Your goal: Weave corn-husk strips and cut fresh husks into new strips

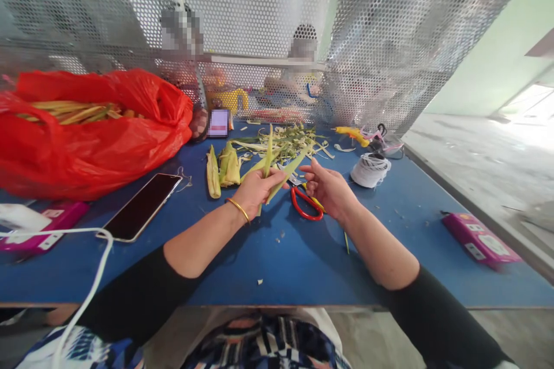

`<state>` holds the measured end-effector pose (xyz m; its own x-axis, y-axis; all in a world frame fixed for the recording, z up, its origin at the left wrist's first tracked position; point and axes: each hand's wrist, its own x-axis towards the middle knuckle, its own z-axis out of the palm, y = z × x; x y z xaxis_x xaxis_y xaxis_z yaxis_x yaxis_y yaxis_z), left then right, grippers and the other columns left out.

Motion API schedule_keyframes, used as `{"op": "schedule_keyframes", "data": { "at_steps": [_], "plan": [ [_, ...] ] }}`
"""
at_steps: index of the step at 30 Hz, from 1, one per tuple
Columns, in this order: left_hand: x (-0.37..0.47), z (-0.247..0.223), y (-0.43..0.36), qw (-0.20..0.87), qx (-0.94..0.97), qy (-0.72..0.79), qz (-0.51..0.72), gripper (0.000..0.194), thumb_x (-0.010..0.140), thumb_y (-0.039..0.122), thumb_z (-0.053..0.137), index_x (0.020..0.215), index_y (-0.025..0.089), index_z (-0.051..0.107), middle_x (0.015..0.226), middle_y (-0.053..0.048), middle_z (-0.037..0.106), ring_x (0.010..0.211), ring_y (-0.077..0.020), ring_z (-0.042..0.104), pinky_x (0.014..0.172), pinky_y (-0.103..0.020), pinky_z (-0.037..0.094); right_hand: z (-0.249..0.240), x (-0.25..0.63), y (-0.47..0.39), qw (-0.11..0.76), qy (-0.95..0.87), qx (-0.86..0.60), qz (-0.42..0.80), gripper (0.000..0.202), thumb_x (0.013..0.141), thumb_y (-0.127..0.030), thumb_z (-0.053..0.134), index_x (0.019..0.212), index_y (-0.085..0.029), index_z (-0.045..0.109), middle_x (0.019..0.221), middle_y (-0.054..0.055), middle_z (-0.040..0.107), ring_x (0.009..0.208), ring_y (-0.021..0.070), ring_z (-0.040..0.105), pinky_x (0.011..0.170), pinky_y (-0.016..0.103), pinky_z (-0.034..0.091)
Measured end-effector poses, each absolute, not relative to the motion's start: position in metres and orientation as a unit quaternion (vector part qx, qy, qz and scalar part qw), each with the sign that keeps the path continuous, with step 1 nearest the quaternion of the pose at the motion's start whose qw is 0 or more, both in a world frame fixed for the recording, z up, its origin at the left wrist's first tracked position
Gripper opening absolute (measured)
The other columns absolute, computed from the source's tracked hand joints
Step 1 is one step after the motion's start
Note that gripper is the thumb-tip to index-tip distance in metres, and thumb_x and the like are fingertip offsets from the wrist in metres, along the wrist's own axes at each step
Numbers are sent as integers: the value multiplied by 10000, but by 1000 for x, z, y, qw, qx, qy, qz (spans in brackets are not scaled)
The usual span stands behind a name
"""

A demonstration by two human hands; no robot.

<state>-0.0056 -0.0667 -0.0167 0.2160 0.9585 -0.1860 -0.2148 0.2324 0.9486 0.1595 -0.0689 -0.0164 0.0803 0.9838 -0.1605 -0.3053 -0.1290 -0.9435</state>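
Work at a blue counter (242, 265), seen from the worker's head. The counter spans the view from side to side; a perforated metal screen (259, 6) stands along its far edge, with people partly visible through the holes. To the right lie a pale grey floor (459, 150) and a light green wall (497, 46).

The largest container, a red plastic bag (125, 155), rests on the counter at far left; its open mouth shows a heap of long yellowish strips (73, 110). Near it lies a dark-screened phone (142, 207), set diagonally. Two magenta boxes (480, 239) occupy opposite sides of the counter, the left one partly covered by a white object.

At centre, the left hand (261, 187) has its grip closed on pale green husk leaves (298, 165), raised over the counter. The right hand (326, 187) is just beside them, its grip narrow, fingers curled; whether it holds anything cannot be told. Beyond the hands spreads a loose pile of shredded scraps (294, 144), with two husk bundles (229, 166) to its left. A coil of white cord (371, 170) sits right of the right hand. Red-handled scissors (295, 200) lie between the hands.
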Motion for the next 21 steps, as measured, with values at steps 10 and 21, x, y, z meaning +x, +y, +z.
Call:
{"op": "schedule_keyframes", "data": {
  "at_steps": [10,21],
  "plan": [
    [-8,-26,-63,716,448,413,342,272,847,383,703,713,151,747,735,-105,752,357,-20,306,358,-178,139,-5,178,-69,526,-454,-432,575,340,638,-456,852,683,-179,660,508,-65,496,451,63,422,470,225,390],
    [0,-26,-72,787,375,408,274,374,996,342,510,780,125,726,672,-113,730,626,-182,712,655,-295,576,-20,161,-73,475,-478,-464,576,474,552,-574,867,694,-173,658,413,-93,433,367,45,304,374,219,205]
  ]
}}
